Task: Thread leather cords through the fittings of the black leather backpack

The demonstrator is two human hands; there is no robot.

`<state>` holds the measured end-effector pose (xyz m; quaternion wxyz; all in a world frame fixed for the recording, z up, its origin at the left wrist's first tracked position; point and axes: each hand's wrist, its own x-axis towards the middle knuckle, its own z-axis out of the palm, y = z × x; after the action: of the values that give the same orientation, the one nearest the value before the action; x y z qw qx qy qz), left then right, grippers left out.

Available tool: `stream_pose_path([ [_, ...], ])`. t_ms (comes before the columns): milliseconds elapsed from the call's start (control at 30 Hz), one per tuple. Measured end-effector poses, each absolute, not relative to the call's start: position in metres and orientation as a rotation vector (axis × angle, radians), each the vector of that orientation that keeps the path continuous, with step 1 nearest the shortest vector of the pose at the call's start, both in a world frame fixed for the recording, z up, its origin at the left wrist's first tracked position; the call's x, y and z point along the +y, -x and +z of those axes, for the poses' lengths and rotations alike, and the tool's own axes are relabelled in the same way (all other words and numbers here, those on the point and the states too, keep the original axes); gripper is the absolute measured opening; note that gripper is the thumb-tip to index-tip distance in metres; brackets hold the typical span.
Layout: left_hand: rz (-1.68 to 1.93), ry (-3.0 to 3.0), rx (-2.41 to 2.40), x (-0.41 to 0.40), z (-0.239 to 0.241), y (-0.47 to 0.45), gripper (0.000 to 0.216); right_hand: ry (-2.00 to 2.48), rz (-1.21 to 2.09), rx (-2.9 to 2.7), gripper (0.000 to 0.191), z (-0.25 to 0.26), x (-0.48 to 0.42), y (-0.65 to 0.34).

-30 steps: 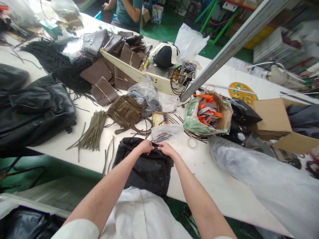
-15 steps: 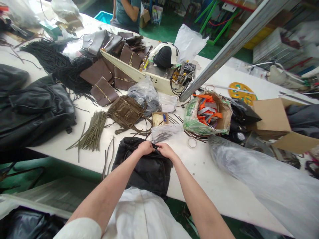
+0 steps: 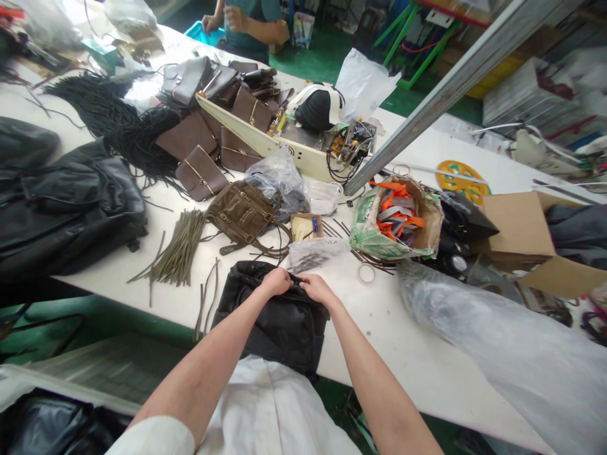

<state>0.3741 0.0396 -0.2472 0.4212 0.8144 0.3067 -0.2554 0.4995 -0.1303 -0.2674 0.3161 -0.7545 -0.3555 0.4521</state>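
A black bag [image 3: 279, 325] lies at the near edge of the white table [image 3: 403, 354], partly hanging over it toward me. My left hand [image 3: 275, 281] and my right hand [image 3: 317, 289] meet at the bag's far top edge, both with fingers closed in a pinch on the fabric there. A small clear plastic packet [image 3: 313, 251] lies just beyond my hands.
An olive-brown bag [image 3: 241, 215] and a bundle of olive straps [image 3: 180, 249] lie left of centre. Brown bags [image 3: 202, 174], black fringe [image 3: 109, 120], a black jacket [image 3: 66, 208], a sack of orange and grey webbing [image 3: 398, 218], a cardboard box [image 3: 521, 234] and clear plastic sheeting [image 3: 497, 347] crowd the table. Another person [image 3: 241, 22] stands at the far side.
My hands have stayed pinched on the bag's top edge, almost still. The person at the far side has shifted and raised their hands.
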Motion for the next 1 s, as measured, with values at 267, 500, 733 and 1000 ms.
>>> stream_pose_path([
  [267,-0.666,-2.052,0.799,0.038,-0.2433,-0.3782,0.012,1.991,1.19,-0.93,0.046,-0.2651,-0.1297,-0.4989],
  [500,-0.628,-2.022,0.814,0.0386,-0.2448,-0.3758,0.018,1.993,1.201,-0.94,0.045,-0.2663,-0.1294,-0.4995],
  [733,-0.588,-1.984,0.804,0.0393,-0.2471,-0.3725,0.019,2.013,1.203,-0.939,0.045,-0.2682,-0.1296,-0.5],
  [1000,-0.58,-1.974,0.821,0.039,-0.242,-0.3734,0.02,2.011,1.22,-0.898,0.044,-0.268,-0.1301,-0.4991],
])
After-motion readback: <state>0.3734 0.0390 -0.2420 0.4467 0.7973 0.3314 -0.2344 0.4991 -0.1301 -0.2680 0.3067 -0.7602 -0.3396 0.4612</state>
